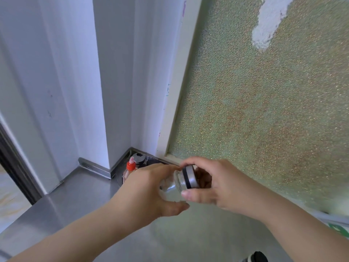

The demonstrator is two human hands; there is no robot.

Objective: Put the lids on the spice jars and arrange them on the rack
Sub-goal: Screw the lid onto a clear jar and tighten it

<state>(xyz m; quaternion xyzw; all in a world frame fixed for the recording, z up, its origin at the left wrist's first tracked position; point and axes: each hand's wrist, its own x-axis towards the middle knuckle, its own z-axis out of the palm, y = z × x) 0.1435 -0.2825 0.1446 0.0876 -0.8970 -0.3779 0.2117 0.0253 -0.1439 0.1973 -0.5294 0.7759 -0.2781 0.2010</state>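
My left hand (149, 190) grips a clear glass spice jar (174, 186), tilted with its mouth toward the right. My right hand (211, 184) closes its fingers around the silver lid (189, 176) with a black ring, which sits on the jar's mouth. Both hands hover above the steel counter (75, 201). I cannot tell how tightly the lid sits. No rack is visible.
A bottle with a red cap (130, 166) and another silver-topped jar (138, 157) stand in the counter's back corner behind my left hand. A frosted glass pane (264, 110) fills the right; white wall panels rise on the left. A dark lidded object (255, 257) shows at the bottom edge.
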